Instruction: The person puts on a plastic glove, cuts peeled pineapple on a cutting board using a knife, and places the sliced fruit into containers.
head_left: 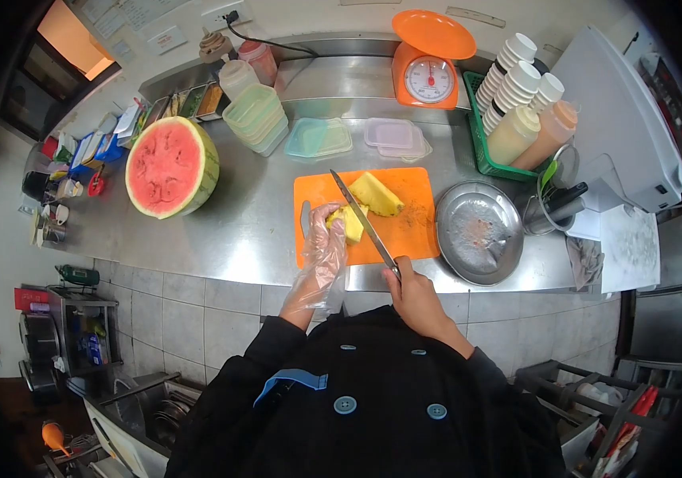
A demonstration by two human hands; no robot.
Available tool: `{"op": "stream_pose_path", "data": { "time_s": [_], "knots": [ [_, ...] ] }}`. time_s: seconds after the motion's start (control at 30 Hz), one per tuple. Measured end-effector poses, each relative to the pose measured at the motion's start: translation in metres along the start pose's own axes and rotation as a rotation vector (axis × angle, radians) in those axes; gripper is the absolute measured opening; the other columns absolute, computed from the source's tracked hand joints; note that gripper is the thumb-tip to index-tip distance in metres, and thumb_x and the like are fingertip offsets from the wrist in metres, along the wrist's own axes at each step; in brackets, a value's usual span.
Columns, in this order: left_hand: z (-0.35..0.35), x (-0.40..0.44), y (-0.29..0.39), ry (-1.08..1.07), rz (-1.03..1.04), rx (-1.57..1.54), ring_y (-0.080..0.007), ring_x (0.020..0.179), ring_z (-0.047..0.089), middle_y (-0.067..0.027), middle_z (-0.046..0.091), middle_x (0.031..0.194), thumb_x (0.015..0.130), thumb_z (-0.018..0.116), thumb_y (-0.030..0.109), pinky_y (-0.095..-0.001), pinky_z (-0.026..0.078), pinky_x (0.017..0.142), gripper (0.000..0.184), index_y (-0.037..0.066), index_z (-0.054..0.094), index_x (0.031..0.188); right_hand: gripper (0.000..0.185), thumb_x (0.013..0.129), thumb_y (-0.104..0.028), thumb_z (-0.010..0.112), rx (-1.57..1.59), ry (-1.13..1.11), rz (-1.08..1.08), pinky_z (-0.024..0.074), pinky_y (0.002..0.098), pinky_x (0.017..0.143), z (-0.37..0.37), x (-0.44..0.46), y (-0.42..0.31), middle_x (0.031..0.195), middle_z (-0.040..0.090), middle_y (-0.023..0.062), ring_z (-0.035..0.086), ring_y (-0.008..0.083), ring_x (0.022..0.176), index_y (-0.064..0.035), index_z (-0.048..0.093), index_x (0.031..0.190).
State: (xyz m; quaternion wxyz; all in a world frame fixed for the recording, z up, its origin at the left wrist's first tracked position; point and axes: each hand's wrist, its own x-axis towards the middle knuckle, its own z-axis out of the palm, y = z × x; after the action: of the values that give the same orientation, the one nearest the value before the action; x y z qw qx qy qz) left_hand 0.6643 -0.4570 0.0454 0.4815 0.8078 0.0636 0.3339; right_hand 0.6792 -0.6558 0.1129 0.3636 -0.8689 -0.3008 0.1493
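Observation:
My left hand [326, 245], in a clear plastic glove, holds a yellow pineapple piece [353, 226] on the left half of the orange cutting board [412, 231]. My bare right hand [419, 299] is closed round the handle of a long knife [365, 223]. The blade points up and to the left, across the board, between the held piece and a larger pineapple wedge [376, 194]. That wedge lies behind the blade and nobody touches it. Whether the edge touches the held piece is hard to tell.
A halved watermelon [167, 167] sits left of the board. Right of it is a round metal plate [480, 233]. Behind stand plastic containers [255, 119], lids [318, 138], an orange scale [428, 76] and a green basket [484, 151] with cups and bottles.

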Motion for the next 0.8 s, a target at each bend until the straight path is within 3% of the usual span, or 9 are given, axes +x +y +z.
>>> {"op": "stream_pose_path", "data": {
  "time_s": [0.07, 0.2, 0.4, 0.6, 0.67, 0.8],
  "knots": [
    [0.008, -0.003, -0.011, 0.109, -0.188, -0.102, -0.0246, 0.107, 0.052, -0.0149, 0.047, 0.118, 0.099, 0.051, 0.022, -0.0369, 0.041, 0.095, 0.029, 0.002, 0.044, 0.118, 0.024, 0.098, -0.023, 0.051, -0.013, -0.007, -0.007, 0.0474, 0.0529, 0.058, 0.002, 0.001, -0.001, 0.069, 0.061, 0.0252, 0.061, 0.0461, 0.065, 0.0002, 0.044, 0.099],
    [0.021, -0.001, 0.002, 0.211, -0.244, -0.093, -0.0230, 0.107, 0.050, -0.0133, 0.048, 0.112, 0.098, 0.053, 0.022, -0.0374, 0.041, 0.095, 0.027, 0.003, 0.045, 0.115, 0.024, 0.098, -0.023, 0.052, -0.127, 0.006, -0.033, 0.0489, 0.0518, 0.055, 0.006, 0.002, 0.000, 0.068, 0.061, 0.0241, 0.061, 0.0446, 0.062, -0.0002, 0.044, 0.096],
    [0.039, 0.011, -0.013, 0.340, -0.235, -0.213, -0.0228, 0.104, 0.050, -0.0117, 0.048, 0.107, 0.095, 0.059, 0.018, -0.0368, 0.041, 0.093, 0.023, 0.004, 0.046, 0.108, 0.027, 0.097, -0.023, 0.053, -0.183, -0.026, 0.003, 0.0497, 0.0515, 0.053, 0.002, 0.017, 0.002, 0.064, 0.060, 0.0254, 0.061, 0.0450, 0.060, 0.0018, 0.043, 0.093],
    [0.046, 0.016, -0.015, 0.402, -0.096, -0.059, -0.0202, 0.102, 0.052, -0.0111, 0.051, 0.107, 0.093, 0.058, 0.006, -0.0345, 0.042, 0.094, 0.015, 0.003, 0.048, 0.103, 0.027, 0.096, -0.022, 0.053, -0.107, -0.018, 0.035, 0.0491, 0.0534, 0.053, 0.005, 0.029, 0.001, 0.064, 0.060, 0.0277, 0.061, 0.0475, 0.061, 0.0031, 0.043, 0.094],
    [0.045, 0.019, -0.012, 0.415, -0.063, 0.000, -0.0263, 0.098, 0.054, -0.0127, 0.054, 0.104, 0.089, 0.063, 0.007, -0.0391, 0.043, 0.089, 0.019, 0.006, 0.050, 0.102, 0.027, 0.096, -0.021, 0.053, -0.110, -0.005, 0.045, 0.0487, 0.0540, 0.054, 0.008, 0.032, -0.001, 0.064, 0.060, 0.0280, 0.061, 0.0481, 0.061, 0.0034, 0.043, 0.094],
    [0.045, 0.016, -0.022, 0.430, -0.070, -0.093, -0.0268, 0.098, 0.055, -0.0132, 0.055, 0.104, 0.088, 0.063, 0.006, -0.0394, 0.043, 0.088, 0.019, 0.005, 0.050, 0.102, 0.027, 0.095, -0.019, 0.055, -0.064, -0.025, 0.045, 0.0475, 0.0540, 0.054, 0.008, 0.042, 0.000, 0.064, 0.059, 0.0291, 0.060, 0.0486, 0.062, 0.0042, 0.042, 0.094]
  ]
}}
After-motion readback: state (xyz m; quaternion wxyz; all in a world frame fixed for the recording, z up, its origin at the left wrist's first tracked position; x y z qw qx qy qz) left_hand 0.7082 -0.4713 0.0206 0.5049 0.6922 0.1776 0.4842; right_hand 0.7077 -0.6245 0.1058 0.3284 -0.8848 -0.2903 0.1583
